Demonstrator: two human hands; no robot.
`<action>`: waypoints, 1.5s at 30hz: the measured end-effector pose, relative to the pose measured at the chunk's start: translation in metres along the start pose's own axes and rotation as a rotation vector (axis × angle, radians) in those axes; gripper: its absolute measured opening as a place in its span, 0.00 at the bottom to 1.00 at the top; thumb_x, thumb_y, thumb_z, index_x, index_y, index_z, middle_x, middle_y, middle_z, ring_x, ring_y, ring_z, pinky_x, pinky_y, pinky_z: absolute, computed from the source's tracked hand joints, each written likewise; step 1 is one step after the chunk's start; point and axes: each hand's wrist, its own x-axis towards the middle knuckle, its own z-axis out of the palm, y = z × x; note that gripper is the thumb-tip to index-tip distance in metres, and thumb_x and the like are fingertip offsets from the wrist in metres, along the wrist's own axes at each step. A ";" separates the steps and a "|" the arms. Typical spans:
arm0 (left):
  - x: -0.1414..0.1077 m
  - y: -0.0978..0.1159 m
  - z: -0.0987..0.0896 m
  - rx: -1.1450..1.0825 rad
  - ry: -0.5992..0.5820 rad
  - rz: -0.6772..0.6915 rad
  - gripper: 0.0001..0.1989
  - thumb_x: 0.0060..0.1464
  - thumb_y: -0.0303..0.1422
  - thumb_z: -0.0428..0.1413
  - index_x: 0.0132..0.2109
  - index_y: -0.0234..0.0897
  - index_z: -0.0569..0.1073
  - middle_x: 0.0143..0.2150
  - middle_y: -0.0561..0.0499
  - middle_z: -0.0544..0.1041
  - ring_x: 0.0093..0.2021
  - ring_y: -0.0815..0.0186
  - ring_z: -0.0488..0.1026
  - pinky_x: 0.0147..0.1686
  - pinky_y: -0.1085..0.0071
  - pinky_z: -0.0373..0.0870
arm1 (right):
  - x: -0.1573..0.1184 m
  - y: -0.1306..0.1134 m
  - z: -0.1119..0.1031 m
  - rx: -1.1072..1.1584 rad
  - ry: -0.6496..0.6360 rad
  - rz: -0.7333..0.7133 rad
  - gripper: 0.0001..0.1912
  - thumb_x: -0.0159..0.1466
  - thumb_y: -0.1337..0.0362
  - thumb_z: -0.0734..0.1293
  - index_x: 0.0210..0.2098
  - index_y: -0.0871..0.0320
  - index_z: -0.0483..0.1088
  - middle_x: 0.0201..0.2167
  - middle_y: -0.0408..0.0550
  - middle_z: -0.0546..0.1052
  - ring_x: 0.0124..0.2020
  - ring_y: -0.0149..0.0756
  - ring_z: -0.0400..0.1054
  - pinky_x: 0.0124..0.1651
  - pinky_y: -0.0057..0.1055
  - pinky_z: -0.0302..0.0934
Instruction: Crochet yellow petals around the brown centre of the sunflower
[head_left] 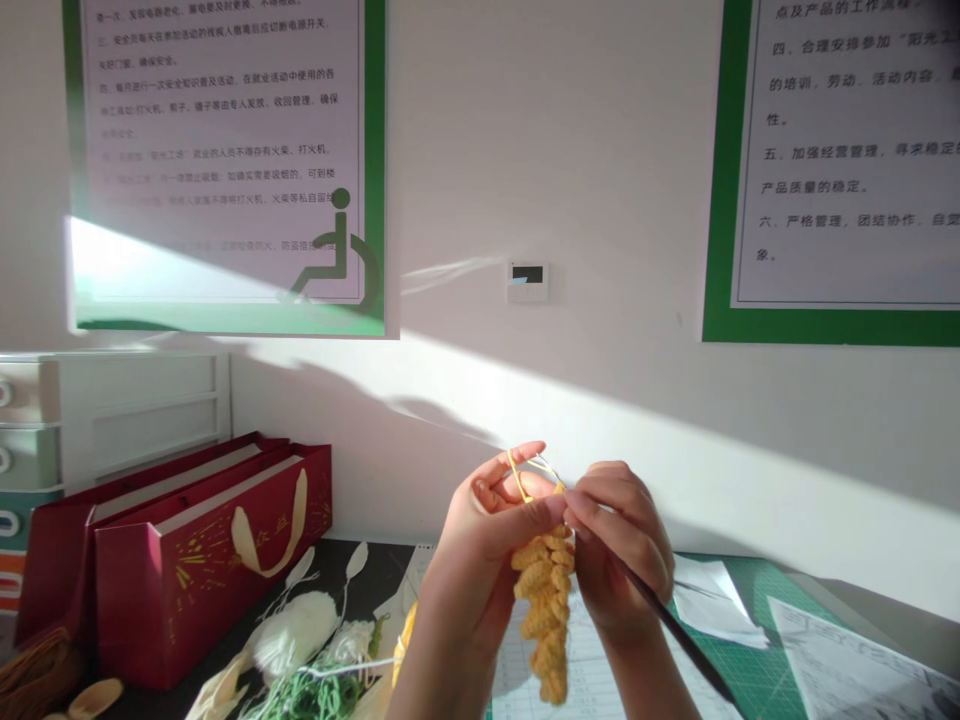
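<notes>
A strip of yellow crochet work [546,610], curled and ruffled, hangs down between my hands. My left hand [499,520] pinches its top edge between thumb and fingers, and a strand of yellow yarn [514,470] loops over the raised index finger. In my right hand [622,530] is a crochet hook [679,630] with a dark handle slanting down to the right. Its thin metal tip reaches the top of the yellow piece near my left thumb. Part of a yellow yarn ball [405,640] shows behind my left forearm.
Red gift bags [217,550] and a drawer unit [142,410] stand on the left. White yarn [296,635] and green yarn [307,692] lie before them. Printed papers [855,660] rest on a green cutting mat [765,585] at right. Behind is a wall with posters [375,200].
</notes>
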 end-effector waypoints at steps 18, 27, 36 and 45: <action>0.001 0.008 -0.006 0.239 -0.009 0.260 0.26 0.45 0.24 0.73 0.52 0.40 0.79 0.28 0.55 0.77 0.29 0.69 0.73 0.31 0.74 0.69 | 0.013 -0.018 0.023 0.407 0.040 0.645 0.11 0.69 0.56 0.69 0.34 0.53 0.68 0.29 0.41 0.71 0.29 0.31 0.66 0.34 0.30 0.64; 0.002 0.009 -0.006 0.292 -0.004 0.213 0.29 0.43 0.26 0.75 0.54 0.37 0.79 0.28 0.55 0.77 0.28 0.71 0.70 0.29 0.75 0.67 | 0.011 -0.009 0.009 0.345 0.044 0.625 0.05 0.69 0.58 0.70 0.38 0.51 0.71 0.34 0.43 0.80 0.40 0.36 0.74 0.45 0.36 0.67; 0.005 0.011 -0.014 0.255 -0.045 0.157 0.25 0.43 0.26 0.75 0.50 0.33 0.79 0.29 0.52 0.81 0.31 0.68 0.75 0.36 0.73 0.71 | 0.014 -0.006 0.002 0.345 0.021 0.581 0.05 0.70 0.58 0.68 0.39 0.50 0.69 0.31 0.39 0.80 0.36 0.32 0.73 0.43 0.31 0.65; 0.008 0.012 -0.020 0.242 -0.076 0.143 0.24 0.44 0.26 0.75 0.49 0.33 0.80 0.29 0.52 0.81 0.31 0.70 0.74 0.35 0.74 0.69 | 0.016 -0.003 -0.008 0.316 -0.085 0.433 0.03 0.72 0.61 0.66 0.41 0.50 0.69 0.33 0.40 0.80 0.36 0.32 0.73 0.43 0.31 0.66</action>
